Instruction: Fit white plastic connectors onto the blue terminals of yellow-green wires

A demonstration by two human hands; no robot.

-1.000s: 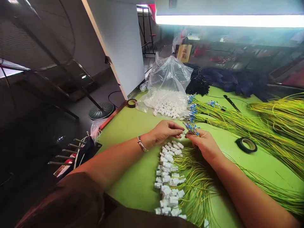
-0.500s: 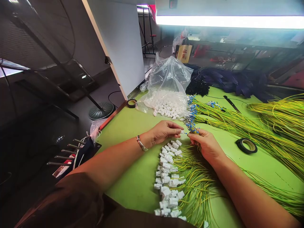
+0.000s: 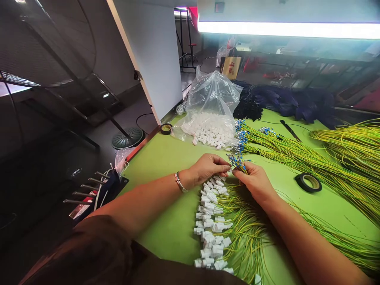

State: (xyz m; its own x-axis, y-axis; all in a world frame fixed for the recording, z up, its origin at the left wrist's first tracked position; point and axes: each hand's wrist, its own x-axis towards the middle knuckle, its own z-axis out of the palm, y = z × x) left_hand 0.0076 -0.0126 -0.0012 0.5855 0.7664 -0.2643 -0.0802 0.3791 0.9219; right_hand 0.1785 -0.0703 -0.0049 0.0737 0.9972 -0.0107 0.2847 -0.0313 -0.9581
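Observation:
My left hand (image 3: 211,167) is closed in a pinch on a small white connector housing (image 3: 230,170), mostly covered by the fingertips. Close against it, my right hand (image 3: 255,179) is closed around a bunch of yellow-green wires (image 3: 237,161) whose blue and silver terminals stick out above the fingers. The two hands nearly touch at the fingertips. Below them lies a long row of white connectors (image 3: 208,221) fitted on yellow-green wires (image 3: 249,221). Beyond my hands, a clear plastic bag (image 3: 212,97) holds many loose white housings (image 3: 212,132).
Long bundles of yellow-green wire (image 3: 308,162) stretch across the right side of the green table (image 3: 166,158). A roll of black tape (image 3: 308,182) lies at right, another tape roll (image 3: 166,128) at the back left. Dark wires (image 3: 285,99) are heaped behind. A white panel (image 3: 151,59) stands at left.
Both hands have come slightly nearer the row of connectors, with fingertips closer together. The bunch of terminals in my right hand now stands apart from the pile behind it.

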